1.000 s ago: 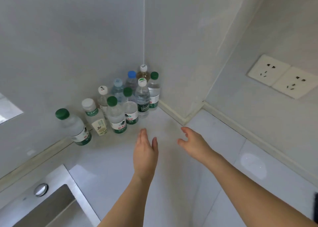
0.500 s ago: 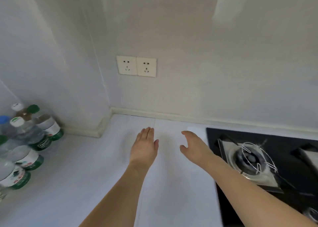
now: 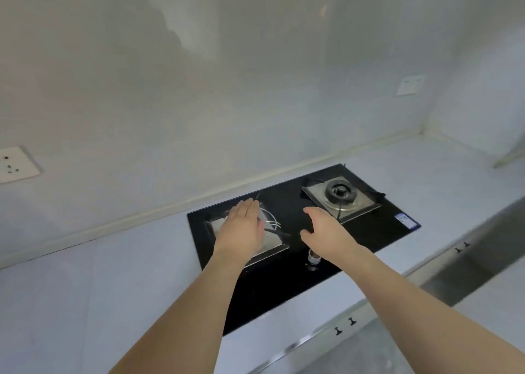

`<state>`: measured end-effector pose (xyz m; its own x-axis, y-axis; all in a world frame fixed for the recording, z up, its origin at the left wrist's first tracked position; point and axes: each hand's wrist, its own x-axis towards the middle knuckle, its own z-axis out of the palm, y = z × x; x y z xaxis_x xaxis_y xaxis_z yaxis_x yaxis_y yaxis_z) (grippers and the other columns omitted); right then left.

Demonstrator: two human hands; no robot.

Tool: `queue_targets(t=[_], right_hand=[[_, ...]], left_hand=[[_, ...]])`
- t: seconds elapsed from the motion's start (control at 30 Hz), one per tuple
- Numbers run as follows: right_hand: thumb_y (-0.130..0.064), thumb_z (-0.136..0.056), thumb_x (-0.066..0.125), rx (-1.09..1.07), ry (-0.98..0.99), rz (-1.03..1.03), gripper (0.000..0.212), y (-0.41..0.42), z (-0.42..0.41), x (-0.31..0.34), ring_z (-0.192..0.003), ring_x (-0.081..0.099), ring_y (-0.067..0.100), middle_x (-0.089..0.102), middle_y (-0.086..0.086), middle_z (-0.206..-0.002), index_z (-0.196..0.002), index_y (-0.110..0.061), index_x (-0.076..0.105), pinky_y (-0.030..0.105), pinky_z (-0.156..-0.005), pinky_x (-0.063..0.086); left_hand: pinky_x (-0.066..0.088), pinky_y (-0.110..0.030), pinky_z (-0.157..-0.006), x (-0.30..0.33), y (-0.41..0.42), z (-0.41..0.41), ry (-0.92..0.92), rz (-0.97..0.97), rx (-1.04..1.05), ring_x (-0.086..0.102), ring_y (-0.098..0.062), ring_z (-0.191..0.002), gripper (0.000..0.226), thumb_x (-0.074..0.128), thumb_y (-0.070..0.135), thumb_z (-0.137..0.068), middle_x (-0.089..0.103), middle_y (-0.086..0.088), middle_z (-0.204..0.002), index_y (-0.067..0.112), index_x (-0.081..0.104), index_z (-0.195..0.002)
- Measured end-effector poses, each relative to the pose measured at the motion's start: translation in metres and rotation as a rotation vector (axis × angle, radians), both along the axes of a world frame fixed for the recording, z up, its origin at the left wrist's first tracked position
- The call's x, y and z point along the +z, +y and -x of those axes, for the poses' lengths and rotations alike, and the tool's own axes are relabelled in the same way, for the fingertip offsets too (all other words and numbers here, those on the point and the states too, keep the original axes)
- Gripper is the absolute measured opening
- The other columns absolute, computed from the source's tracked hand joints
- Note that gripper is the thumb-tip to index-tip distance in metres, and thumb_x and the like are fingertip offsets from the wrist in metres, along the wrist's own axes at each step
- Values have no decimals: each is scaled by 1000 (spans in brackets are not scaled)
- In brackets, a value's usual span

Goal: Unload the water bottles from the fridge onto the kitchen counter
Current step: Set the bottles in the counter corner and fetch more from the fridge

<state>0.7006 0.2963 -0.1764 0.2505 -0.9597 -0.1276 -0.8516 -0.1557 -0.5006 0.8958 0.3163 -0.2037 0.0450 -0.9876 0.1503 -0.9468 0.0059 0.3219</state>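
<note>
Above the black hob, my left hand hangs flat at eleven o'clock, my right hand at one, both loosely spread, empty.

Nothing here can actually be read. A small blue-and-white sticker sits at the right-hand front corner of the black hob, and it carries print, but the marks are too small and blurred to make out a word or number. On the wall near the far right corner of the counter, a pale switch plate shows faint marks that cannot be told either. The wall socket at the left edge bears only its pin holes, no lettering.
</note>
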Motion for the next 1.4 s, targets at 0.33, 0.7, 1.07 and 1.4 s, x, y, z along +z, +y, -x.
queue_targets(t=[0.33, 0.7, 1.07, 1.4], right_hand=[[-20, -94, 49, -371, -35, 92, 60, 31, 233, 28, -138, 35, 20, 34, 5, -153, -150, -13, 28, 31, -111, 30], [-18, -94, 50, -661, -5, 82, 59, 21, 405, 22, -138, 35, 24, 36, 11, -151, -148, -9, 29, 30, -109, 29], [-24, -96, 49, -823, 2, 61, 61, -91, 563, 12, -143, 28, 21, 27, 4, -157, -151, -14, 25, 31, -114, 25], [-22, -96, 51, -1048, -25, 173, 58, -129, 705, 53, -140, 34, 21, 32, 1, -155, -149, -18, 28, 34, -111, 31]], left_hand=[[20, -28, -118, 40, -47, 231, 7, 128, -392, 22, -17, -149, 55, 41, 33, -104, 28, -4, -161, 13, 28, -153], [13, -31, -122, 38, -118, 415, -46, 161, -747, 20, -20, -149, 56, 36, 33, -105, 24, -7, -161, 11, 23, -155], [20, -34, -122, 27, -255, 604, -7, 131, -915, 20, -19, -150, 54, 35, 34, -105, 25, -3, -162, 14, 24, -155], [35, -31, -111, 79, -310, 773, -18, 242, -1160, 31, -18, -144, 52, 39, 32, -105, 31, -1, -158, 14, 28, -153]])
